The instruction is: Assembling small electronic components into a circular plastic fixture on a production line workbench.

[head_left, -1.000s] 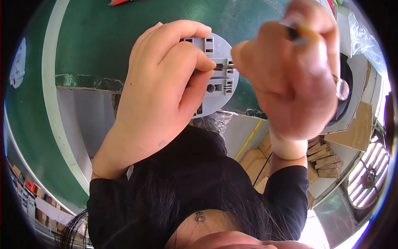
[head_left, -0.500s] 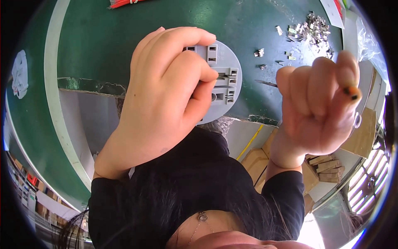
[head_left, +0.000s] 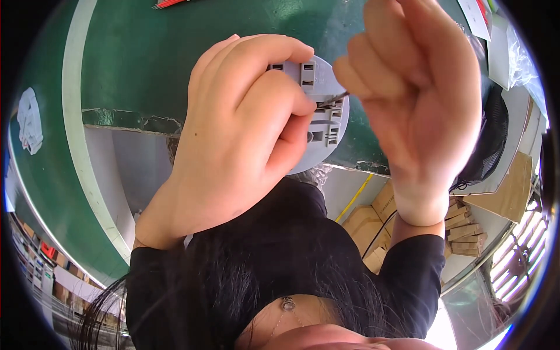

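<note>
A round grey plastic part with slots and small raised blocks lies at the table's front edge. Over its left side curls my left hand, holding it, with thumb and forefinger pinched near a slot. Whether a small piece sits between those fingertips is hidden. My right hand is closed around a thin-shafted tool, probably a screwdriver. Its dark metal shaft reaches to the slot beside my left fingertips, where some metal shows. The handle is hidden inside my right hand.
The green table spans the far side, its front edge chipped. Red wires lie at the far left. A black mesh item sits at the right, near cardboard boxes below. A pale plastic bag lies far left.
My right hand has swung up and left, bringing the tool's shaft onto the grey part. My left hand and the part have shifted slightly right. The loose metal pieces are now mostly hidden.
</note>
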A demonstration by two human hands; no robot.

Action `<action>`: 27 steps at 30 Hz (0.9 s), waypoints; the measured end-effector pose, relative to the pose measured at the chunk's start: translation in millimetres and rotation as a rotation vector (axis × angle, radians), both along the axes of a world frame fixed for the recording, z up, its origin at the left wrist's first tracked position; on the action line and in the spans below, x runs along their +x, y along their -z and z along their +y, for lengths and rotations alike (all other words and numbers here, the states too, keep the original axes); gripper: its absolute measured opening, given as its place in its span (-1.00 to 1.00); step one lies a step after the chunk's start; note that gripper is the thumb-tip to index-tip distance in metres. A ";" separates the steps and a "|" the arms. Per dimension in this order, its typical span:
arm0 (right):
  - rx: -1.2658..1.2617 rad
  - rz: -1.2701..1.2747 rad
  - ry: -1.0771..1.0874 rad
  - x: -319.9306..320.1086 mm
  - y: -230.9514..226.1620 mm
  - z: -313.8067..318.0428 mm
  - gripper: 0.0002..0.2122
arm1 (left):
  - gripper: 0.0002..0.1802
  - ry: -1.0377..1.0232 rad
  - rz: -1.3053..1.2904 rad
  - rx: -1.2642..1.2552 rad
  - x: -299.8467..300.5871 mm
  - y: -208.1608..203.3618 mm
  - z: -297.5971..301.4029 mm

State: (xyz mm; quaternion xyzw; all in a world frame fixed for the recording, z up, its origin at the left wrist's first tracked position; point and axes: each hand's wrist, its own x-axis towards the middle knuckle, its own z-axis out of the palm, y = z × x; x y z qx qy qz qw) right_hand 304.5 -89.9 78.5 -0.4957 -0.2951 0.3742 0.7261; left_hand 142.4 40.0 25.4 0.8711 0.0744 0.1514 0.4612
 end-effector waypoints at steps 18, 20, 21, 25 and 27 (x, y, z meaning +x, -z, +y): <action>-0.654 -1.180 0.368 -62.1 36.2 -44.4 -0.75 | -0.74 -0.019 -0.020 0.141 2.9 -2.6 0.5; -0.618 -1.110 0.352 -63.7 38.8 -42.4 -0.81 | -0.74 -0.016 -0.015 0.154 3.1 -2.5 0.7; -0.600 -1.076 0.343 -64.1 39.6 -41.8 -0.84 | -0.74 -0.018 -0.017 0.152 3.4 -2.2 0.5; -0.686 -1.073 0.363 -65.1 38.5 -40.0 -0.75 | -0.74 -0.028 -0.024 0.150 2.5 -0.6 -0.1; -0.671 -1.068 0.370 -65.1 40.3 -41.1 -0.75 | -0.75 -0.033 -0.030 0.155 2.0 0.3 -0.5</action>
